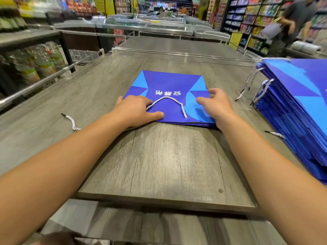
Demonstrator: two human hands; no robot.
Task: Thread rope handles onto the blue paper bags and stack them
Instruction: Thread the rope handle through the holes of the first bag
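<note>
A flat blue paper bag lies in the middle of the frame on a grey wood-grain table, with its opening edge toward the person. One white twisted rope handle already makes a loop on the upper face of this bag, so I judge that this side is threaded. Whether the under side has its handle, I cannot tell, because it is hidden.

The left hand rests on the lower left corner of the bag, its fingers bent and its thumb pressing flat on the paper; the fingertips sit at the left end of the loop, but a clear grip on the rope does not show. The right hand is at the right edge of the bag, with the fingers spread and loosely bent over the paper, holding nothing that I can see.

At the right of the frame stands a stack of blue bags, with rope handles hanging from its left side; these seem finished. The bags in it are too many and too blurred to count. One loose rope lies on the table at the left, partly under the left forearm, and one more rope end shows at the foot of the stack. So I count one bag in work, one stack and one visible loop. The bag probably goes onto the stack soon.
</note>
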